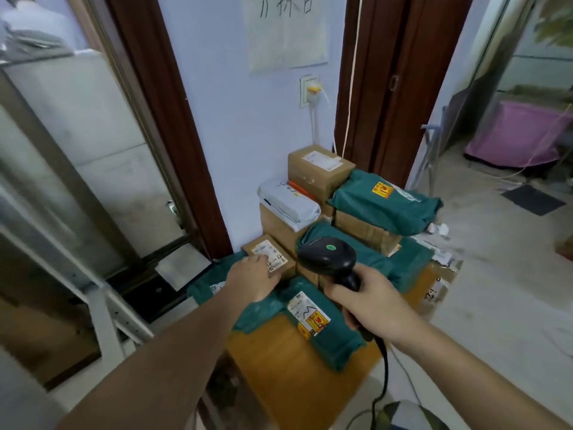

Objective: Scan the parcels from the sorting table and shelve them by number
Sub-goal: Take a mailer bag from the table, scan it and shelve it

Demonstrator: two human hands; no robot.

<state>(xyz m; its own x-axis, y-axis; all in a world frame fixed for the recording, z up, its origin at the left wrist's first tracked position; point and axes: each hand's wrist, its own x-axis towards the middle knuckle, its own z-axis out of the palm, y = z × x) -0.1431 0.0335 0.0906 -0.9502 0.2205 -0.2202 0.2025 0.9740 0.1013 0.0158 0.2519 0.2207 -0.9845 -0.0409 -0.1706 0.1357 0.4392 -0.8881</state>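
A pile of parcels covers the wooden sorting table (279,361). My left hand (252,279) reaches over a small brown box (280,259) with a white label marked "4-4"; its fingers curl onto the box's near edge. My right hand (370,301) grips the handle of a black barcode scanner (330,254), whose head with a green button points toward the small box. In front lies a green mailer bag (310,324) with a white and yellow label.
Behind are a taller brown box (319,172), a white mailer (288,201) and more green bags (387,201). The scanner's black cable (384,377) hangs off the table's front. A glass door stands left, a brown door and open floor right.
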